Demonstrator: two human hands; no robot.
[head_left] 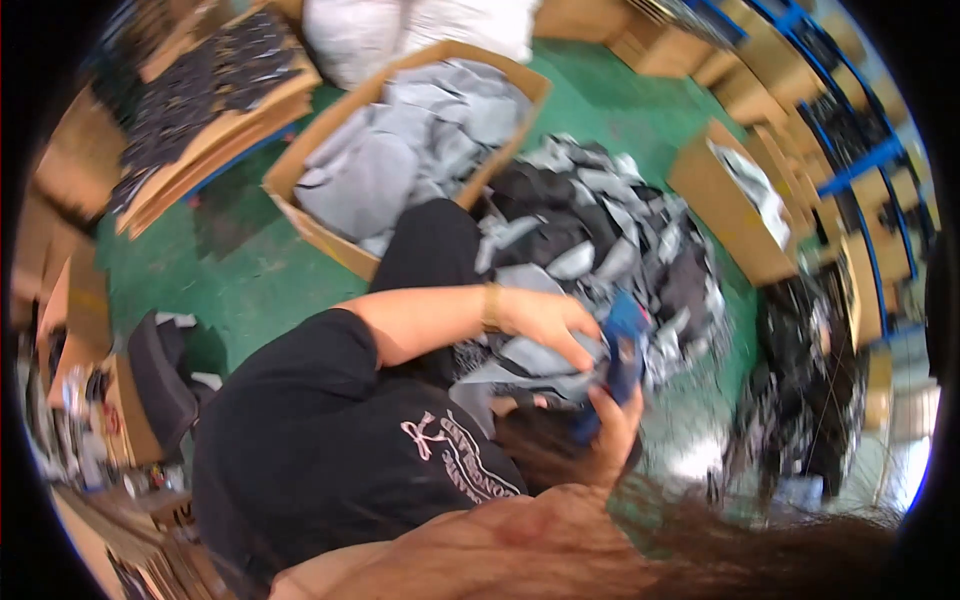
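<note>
Gripping a blue object [622,373], right hand [613,425] curled round it, left hand [545,317] loosely spread, pale lettering [466,462] on black shirt [310,410]

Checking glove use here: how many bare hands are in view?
2: the left hand, fingers apart, close to a blurred blue object; and the right hand, holding that object. No others show, though clutter could hide some.

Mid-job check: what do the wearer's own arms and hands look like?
The left hand is ungloved, with a yellowish band around its wrist; that forearm is bare below a short black sleeve. The right hand is also ungloved; its sleeve can't be made out. No cables show on either.
</note>
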